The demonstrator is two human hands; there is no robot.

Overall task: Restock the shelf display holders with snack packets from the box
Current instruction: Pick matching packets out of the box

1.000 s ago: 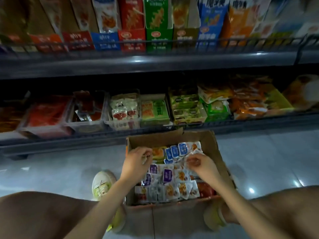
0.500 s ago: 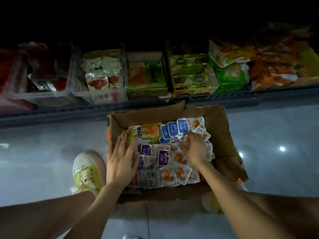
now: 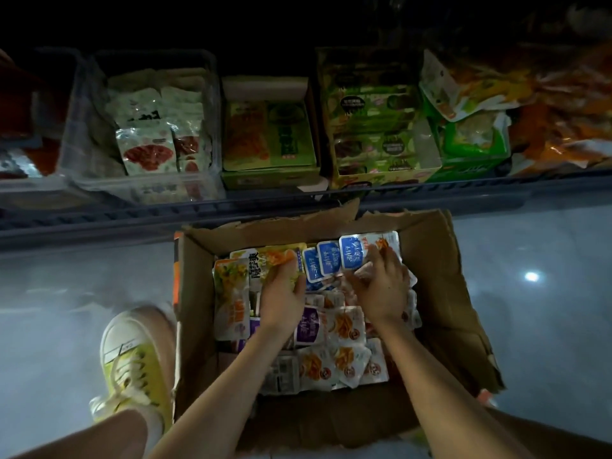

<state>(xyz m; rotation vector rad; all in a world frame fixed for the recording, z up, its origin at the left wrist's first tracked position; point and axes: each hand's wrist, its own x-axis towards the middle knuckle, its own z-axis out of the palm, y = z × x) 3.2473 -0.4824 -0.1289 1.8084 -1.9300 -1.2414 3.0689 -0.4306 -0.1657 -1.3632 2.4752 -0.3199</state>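
Picking from the box [image 3: 440,260]: slips and mix-ups were likely.
The left hand [image 3: 283,296] gripped a yellow packet [image 3: 261,260]; the right hand [image 3: 381,293] lay spread over blue packets [image 3: 328,260], its hold unclear. A loose pinch could have dropped slippery packets on the floor [image 3: 66,276], or fed the wrong shelf holder [image 3: 268,177] beyond.

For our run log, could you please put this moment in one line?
left hand: grips yellow packet | right hand: touches blue packets | both inside box
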